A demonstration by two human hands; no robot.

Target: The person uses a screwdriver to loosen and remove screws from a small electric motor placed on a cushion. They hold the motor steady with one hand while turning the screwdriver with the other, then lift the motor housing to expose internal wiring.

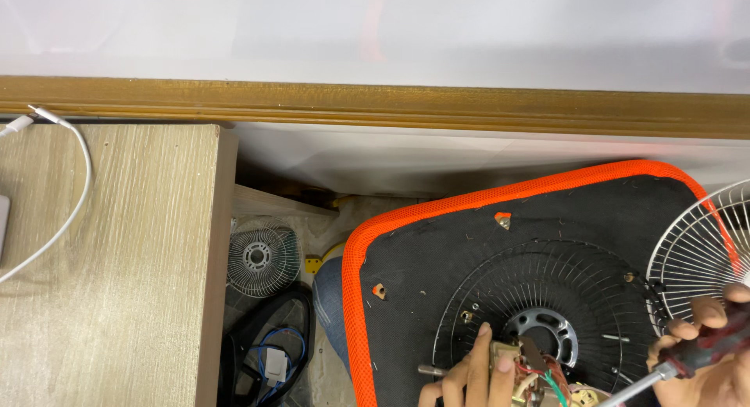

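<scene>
My left hand (467, 376) grips a small fan motor (525, 372) with bare copper windings and red, green and white wires at the bottom edge. It rests over a round wire fan guard (547, 286) lying on a black board with an orange rim (367, 243). My right hand (703, 352) holds a screwdriver (672, 368) with a red-and-black handle; its metal shaft points left toward the motor. A second white wire guard (695, 251) stands tilted at the right, just above that hand.
A light wooden tabletop (117, 258) fills the left, with a white cable (74, 188) on it. Below the gap lie a small grey fan guard (262, 257), a dark bag with blue cable (269, 352) and my jeans-clad knee (328, 298). A brown wooden ledge (375, 102) runs across the back.
</scene>
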